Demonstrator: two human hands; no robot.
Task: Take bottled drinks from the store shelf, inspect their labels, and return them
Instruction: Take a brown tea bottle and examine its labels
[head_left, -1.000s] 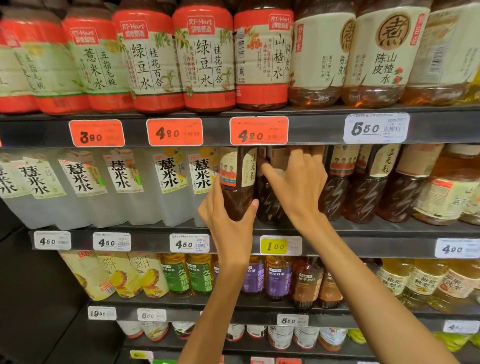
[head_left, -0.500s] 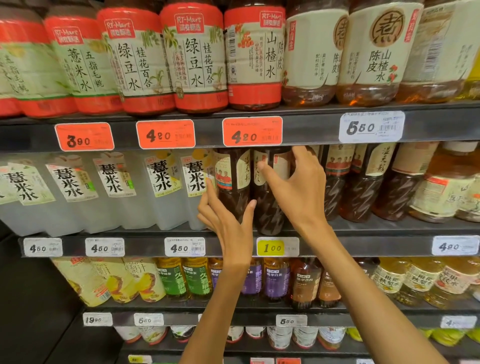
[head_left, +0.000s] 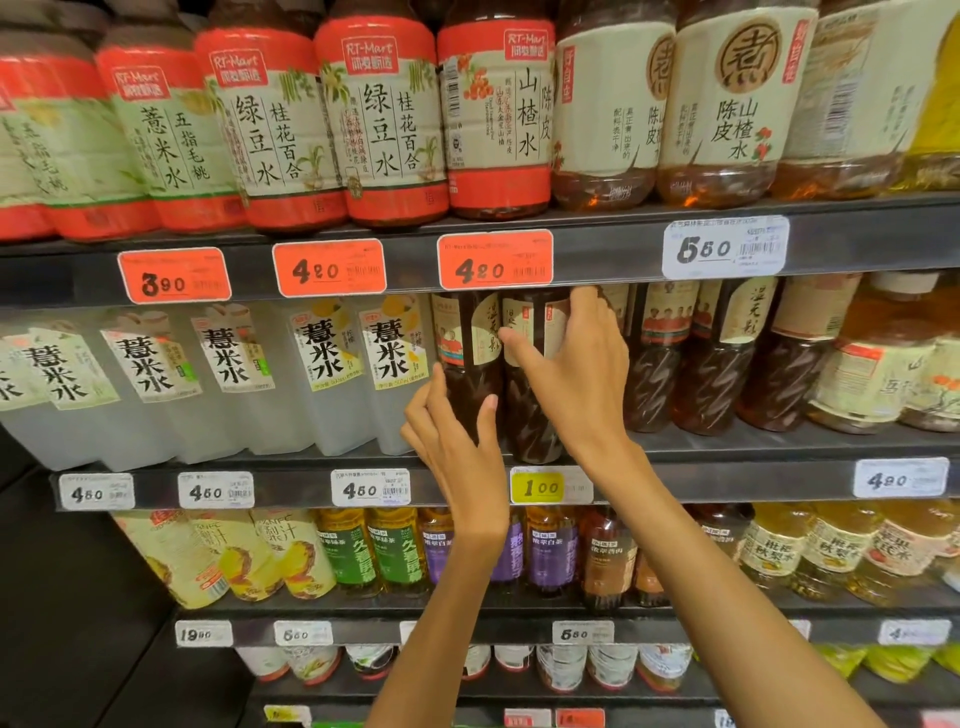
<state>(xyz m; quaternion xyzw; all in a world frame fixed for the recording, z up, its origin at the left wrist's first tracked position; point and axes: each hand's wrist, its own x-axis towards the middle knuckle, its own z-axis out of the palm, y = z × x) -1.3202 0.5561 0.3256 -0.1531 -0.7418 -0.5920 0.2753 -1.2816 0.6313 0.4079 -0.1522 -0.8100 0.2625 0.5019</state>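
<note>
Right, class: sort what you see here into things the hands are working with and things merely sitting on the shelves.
In use:
- left hand, on the leftmost dark bottle
- right hand, around the dark bottle beside it

Just shelved:
- red-labelled bottles above
- clear white-labelled bottles
- yellow price tag
- green-labelled bottles below

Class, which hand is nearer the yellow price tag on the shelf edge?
Right. The right hand's wrist passes just above the yellow price tag; the left hand sits up-left of it.
</note>
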